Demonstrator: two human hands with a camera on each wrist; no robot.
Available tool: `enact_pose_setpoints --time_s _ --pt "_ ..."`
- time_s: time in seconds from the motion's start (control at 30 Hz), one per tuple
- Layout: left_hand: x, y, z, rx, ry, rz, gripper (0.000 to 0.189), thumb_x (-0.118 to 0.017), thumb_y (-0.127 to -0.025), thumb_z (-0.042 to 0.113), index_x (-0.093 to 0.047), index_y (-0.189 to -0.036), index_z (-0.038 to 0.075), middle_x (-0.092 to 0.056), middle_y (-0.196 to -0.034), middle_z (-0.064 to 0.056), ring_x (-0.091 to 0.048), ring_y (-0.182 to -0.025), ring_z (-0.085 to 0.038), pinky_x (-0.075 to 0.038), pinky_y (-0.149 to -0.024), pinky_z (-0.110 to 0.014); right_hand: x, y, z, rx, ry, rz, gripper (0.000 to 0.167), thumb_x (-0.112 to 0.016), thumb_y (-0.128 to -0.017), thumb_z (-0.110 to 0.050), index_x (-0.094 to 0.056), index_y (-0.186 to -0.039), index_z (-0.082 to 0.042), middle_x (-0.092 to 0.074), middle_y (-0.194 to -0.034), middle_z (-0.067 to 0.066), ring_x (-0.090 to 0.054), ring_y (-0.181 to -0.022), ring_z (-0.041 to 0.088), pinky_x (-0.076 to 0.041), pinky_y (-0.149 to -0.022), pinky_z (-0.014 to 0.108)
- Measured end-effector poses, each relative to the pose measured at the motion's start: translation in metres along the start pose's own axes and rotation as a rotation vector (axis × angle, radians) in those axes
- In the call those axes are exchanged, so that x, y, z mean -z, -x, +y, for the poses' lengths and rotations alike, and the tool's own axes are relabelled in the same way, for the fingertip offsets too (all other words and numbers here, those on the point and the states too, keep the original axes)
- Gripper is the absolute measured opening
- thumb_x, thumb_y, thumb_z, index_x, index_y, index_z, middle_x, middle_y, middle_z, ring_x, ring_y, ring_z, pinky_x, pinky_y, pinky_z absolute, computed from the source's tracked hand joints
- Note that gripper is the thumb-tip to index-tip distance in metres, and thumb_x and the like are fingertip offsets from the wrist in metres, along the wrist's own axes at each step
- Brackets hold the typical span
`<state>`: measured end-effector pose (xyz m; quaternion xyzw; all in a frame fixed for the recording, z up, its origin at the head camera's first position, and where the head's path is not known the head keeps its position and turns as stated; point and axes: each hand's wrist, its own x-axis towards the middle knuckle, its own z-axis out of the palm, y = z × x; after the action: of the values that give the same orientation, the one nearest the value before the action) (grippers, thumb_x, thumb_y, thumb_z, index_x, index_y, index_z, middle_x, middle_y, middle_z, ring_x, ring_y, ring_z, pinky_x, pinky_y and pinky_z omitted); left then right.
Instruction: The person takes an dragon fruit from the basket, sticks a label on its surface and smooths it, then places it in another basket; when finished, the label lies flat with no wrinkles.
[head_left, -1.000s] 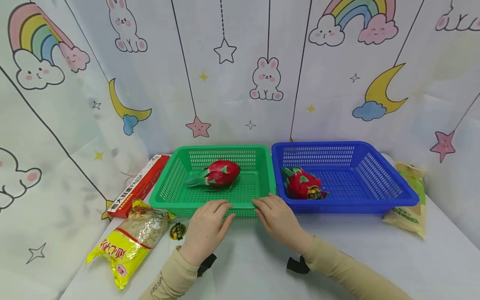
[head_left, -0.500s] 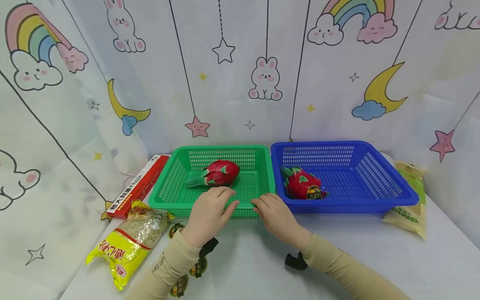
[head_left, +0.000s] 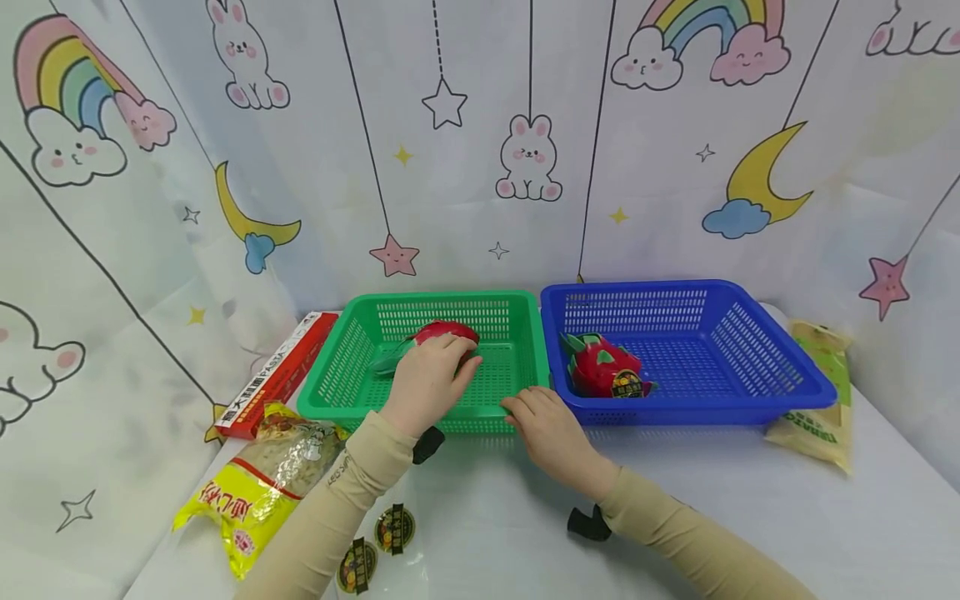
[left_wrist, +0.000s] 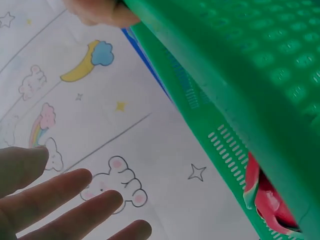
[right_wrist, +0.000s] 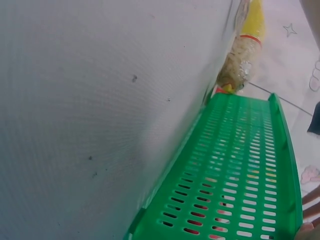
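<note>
A green plastic basket (head_left: 536,350) stands at the centre, with a red dragon fruit (head_left: 450,329) in it, partly hidden by my left hand (head_left: 429,379). That hand is raised over the basket's front rim, near the fruit. Spread fingers (left_wrist: 95,215) in the left wrist view hold nothing. My right hand (head_left: 555,437) grips the basket's front rim near its right corner, fingers over the top and thumb at the front. Another dragon fruit (head_left: 600,364), bearing a dark round label, lies at the left end of the blue basket (head_left: 750,408).
Left of the baskets lie a red pasta box (head_left: 285,375) and a yellow bag of pasta (head_left: 262,483). A green-and-beige packet (head_left: 817,425) sits at the right, partly behind the blue basket. Round dark stickers (head_left: 394,529) lie on the white table (head_left: 495,533) in front.
My left hand has left the green basket's front rim and moved forward over the basket toward the dragon fruit, uncovering stickers on the table. My right hand has stayed at the rim.
</note>
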<state>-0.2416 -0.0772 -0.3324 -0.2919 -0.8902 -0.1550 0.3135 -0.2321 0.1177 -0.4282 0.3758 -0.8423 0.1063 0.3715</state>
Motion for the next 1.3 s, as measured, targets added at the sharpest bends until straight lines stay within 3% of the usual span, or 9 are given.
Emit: enact_pose_setpoints --time_s 0.23,0.43,0.57,0.77,1.1,1.3 --pt "-0.006 -0.014 -0.007 0.076 -0.020 -0.027 0.015 -0.063 -0.088 0.022 -0.068 -0.091 0.008 -0.068 -0.085 -0.006 -0.062 -0.067 -0.021 -0.051 -0.054 -0.032 -0.001 0.000 -0.002 -0.013 0.004 0.001 0.016 -0.064 -0.085 -0.013 -0.062 -0.098 -0.005 -0.061 -0.085 0.003 -0.059 -0.083 0.020 -0.047 -0.087 0.037" --pt "-0.012 -0.026 -0.010 0.124 -0.031 -0.067 0.015 -0.061 -0.089 0.022 -0.068 -0.090 0.008 -0.067 -0.080 -0.005 -0.060 -0.062 -0.018 -0.048 -0.050 -0.029 0.001 -0.001 -0.004 -0.012 0.016 0.005 0.016 -0.058 -0.090 -0.017 -0.062 -0.099 -0.004 -0.061 -0.085 0.004 -0.059 -0.083 0.020 -0.047 -0.087 0.037" --pt "-0.014 -0.033 -0.011 0.144 -0.037 -0.080 0.018 -0.060 -0.090 0.023 -0.068 -0.094 0.008 -0.067 -0.080 -0.005 -0.059 -0.060 -0.016 -0.046 -0.048 -0.028 0.002 -0.001 -0.005 -0.011 0.015 0.008 0.020 -0.050 -0.095 -0.019 -0.062 -0.099 -0.004 -0.061 -0.085 0.004 -0.059 -0.083 0.020 -0.047 -0.087 0.037" --pt "-0.020 -0.040 -0.014 0.154 -0.045 -0.086 0.019 -0.059 -0.090 0.023 -0.068 -0.095 0.008 -0.064 -0.074 -0.004 -0.055 -0.054 -0.015 -0.042 -0.044 -0.027 0.001 -0.001 -0.004 -0.017 -0.002 0.015 0.015 -0.056 -0.091 -0.016 -0.062 -0.098 -0.004 -0.061 -0.084 0.004 -0.060 -0.083 0.021 -0.047 -0.088 0.038" --pt "-0.031 -0.049 -0.019 0.217 -0.090 -0.159 0.023 -0.056 -0.092 0.027 -0.067 -0.102 0.009 -0.069 -0.091 -0.008 -0.062 -0.063 -0.019 -0.048 -0.049 -0.031 -0.001 0.000 -0.005 -0.015 0.010 0.024 0.020 -0.067 -0.081 -0.011 -0.062 -0.098 -0.004 -0.061 -0.084 0.005 -0.060 -0.083 0.021 -0.048 -0.087 0.038" --pt "-0.034 -0.055 -0.018 0.245 -0.097 -0.205 0.025 -0.055 -0.093 0.028 -0.066 -0.105 0.009 -0.068 -0.094 -0.008 -0.063 -0.065 -0.020 -0.050 -0.051 -0.031 -0.001 0.000 -0.005 -0.017 0.000 0.031 0.020 -0.067 -0.080 -0.011 -0.062 -0.099 -0.004 -0.061 -0.085 0.005 -0.060 -0.083 0.021 -0.048 -0.087 0.038"
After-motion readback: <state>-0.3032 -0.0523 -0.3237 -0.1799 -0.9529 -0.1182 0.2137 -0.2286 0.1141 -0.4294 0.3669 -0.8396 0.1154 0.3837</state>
